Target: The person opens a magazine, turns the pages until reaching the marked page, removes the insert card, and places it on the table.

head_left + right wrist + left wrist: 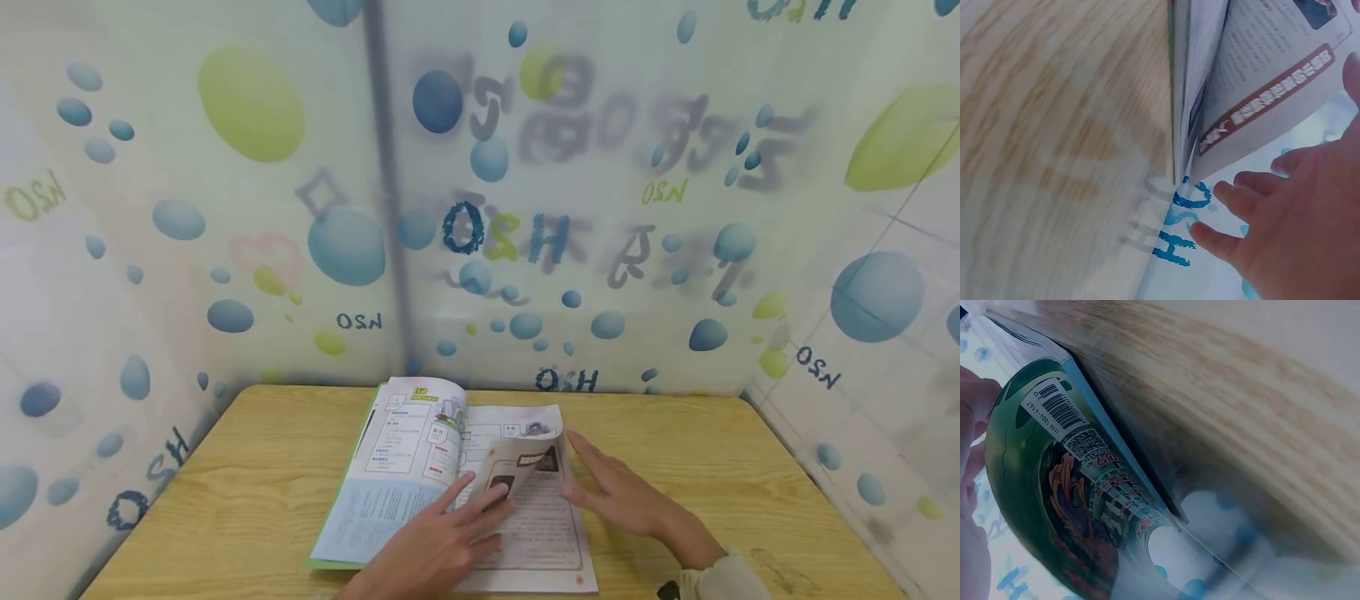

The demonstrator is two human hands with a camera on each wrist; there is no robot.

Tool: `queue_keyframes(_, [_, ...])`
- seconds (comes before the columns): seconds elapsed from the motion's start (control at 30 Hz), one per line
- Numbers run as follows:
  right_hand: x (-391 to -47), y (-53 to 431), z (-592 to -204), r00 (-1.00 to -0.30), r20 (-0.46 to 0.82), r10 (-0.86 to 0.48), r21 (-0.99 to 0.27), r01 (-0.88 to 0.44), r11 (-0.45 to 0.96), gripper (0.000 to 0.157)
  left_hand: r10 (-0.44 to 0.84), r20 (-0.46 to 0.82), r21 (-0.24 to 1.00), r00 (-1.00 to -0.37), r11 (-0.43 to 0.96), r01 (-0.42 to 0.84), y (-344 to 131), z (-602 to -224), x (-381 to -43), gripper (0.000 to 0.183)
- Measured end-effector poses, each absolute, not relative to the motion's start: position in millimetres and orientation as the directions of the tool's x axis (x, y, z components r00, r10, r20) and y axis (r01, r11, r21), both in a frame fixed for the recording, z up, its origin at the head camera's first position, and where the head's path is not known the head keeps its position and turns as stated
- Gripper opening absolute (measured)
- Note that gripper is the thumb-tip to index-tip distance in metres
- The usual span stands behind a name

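Observation:
An open magazine lies on the table, with a blue-and-white page on its left side. One page of the right side is lifted and curls over toward the left. My left hand reaches over the lower middle of the magazine, its extended fingers touching the curled page. My right hand is at the magazine's right edge, fingers spread, holding nothing. The right wrist view shows the raised page close to that hand's fingertips. In the left wrist view the green back cover bears a barcode.
The wood-grain table extends to both sides of the magazine. Behind it hangs a translucent curtain printed with blue and green dots, which also runs along the left and right sides.

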State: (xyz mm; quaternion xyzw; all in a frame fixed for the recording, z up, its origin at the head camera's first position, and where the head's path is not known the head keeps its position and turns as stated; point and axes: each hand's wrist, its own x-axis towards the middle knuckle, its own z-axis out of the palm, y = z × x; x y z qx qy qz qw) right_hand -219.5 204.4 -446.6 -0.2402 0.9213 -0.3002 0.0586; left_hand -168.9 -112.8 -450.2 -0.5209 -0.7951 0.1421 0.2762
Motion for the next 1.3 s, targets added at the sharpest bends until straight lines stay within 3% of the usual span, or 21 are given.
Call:
queue_keyframes(0.13, [-220, 203, -449, -0.866, -0.016, -0.499, -0.577, -0.4, 0.712, 0.081, 0.895, 0.288, -0.483, -0.341, 0.443, 0.755, -112, -449, -169, 0.019])
queue_keyframes(0.27, [-221, 202, -453, -0.827, -0.05, -0.56, -0.523, -0.456, 0.72, 0.09, 0.867, 0.291, -0.452, -0.404, 0.497, 0.741, -112, -446, -167, 0.025])
queue_keyframes(0.47, [-219, 201, -458, -0.754, -0.115, -0.647, -0.465, -0.535, 0.705, 0.105, 0.817, 0.321, -0.468, -0.478, 0.576, 0.67, -114, -445, -167, 0.02])
queue_keyframes(0.83, [-216, 198, -457, -0.749, -0.158, -0.644, -0.415, -0.541, 0.731, 0.106, 0.666, 0.305, -0.382, -0.681, 0.741, 0.553, -120, -448, -166, 0.056])
queue_keyframes(1.3, [-216, 201, -458, -0.739, -0.131, -0.661, -0.433, -0.557, 0.709, 0.106, 0.525, 0.302, -0.25, -0.796, 0.849, 0.465, -124, -449, -154, 0.064])
